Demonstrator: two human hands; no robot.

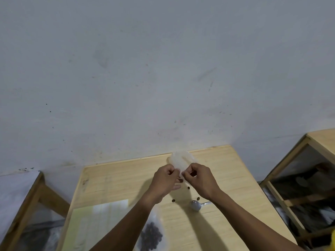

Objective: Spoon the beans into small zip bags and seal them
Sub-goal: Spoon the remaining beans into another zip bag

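Head view, looking down over a light wooden bench [226, 178] set against a grey-white wall [163, 69]. Both hands are raised together above the bench's far half, holding one small clear zip bag [182, 160] between them; the bag stands up and away from the hands, its upper part showing against the bench's far edge. Left hand [164, 180]: fingers curled, thumb and fingers pinching the bag's near edge on its left side. Right hand [199, 178]: fingers likewise curled and pinching the same edge on its right side, knuckles almost meeting those of the left. Whether the bag holds anything cannot be told; it looks pale and blurred. A few loose beans [198, 198] lie scattered on the bench under and just behind the hands. A metal spoon [196, 205] lies flat on the bench near the right forearm, bowl toward the left, handle partly hidden by the arm. At the near edge, beside the left forearm, a clear bag of dark beans [151, 236] rests on the bench. To its left lies a pale green sheet [81, 225] with a stack of flat clear bags [108, 209] on top. Wooden-framed stands sit on either side of the bench.
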